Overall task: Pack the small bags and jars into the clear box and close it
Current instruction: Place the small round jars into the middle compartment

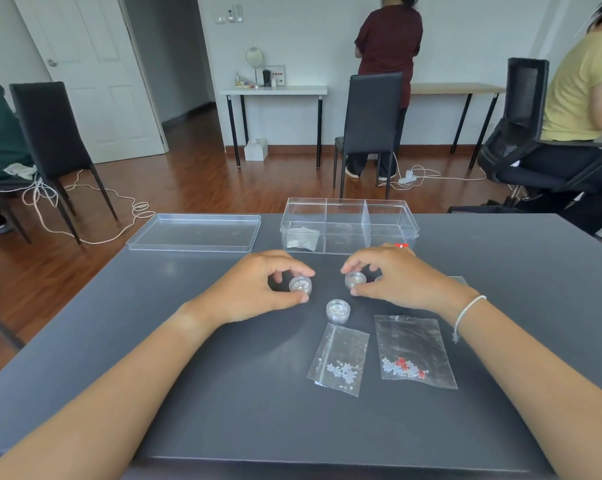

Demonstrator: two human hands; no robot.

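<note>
I read this as a room in a home put to use as a shared workspace. Evidence: a white panelled door [95, 74] with a round knob, a polished wooden floor [195, 181], and plain white walls carrying switches. A white side table [275, 90] holds a round vanity mirror [254, 57] and small bottles. Dark dining chairs [372, 112], a mesh office chair [524, 109] and a power strip [407, 177] with loose cables on the floor show the working use.
</note>
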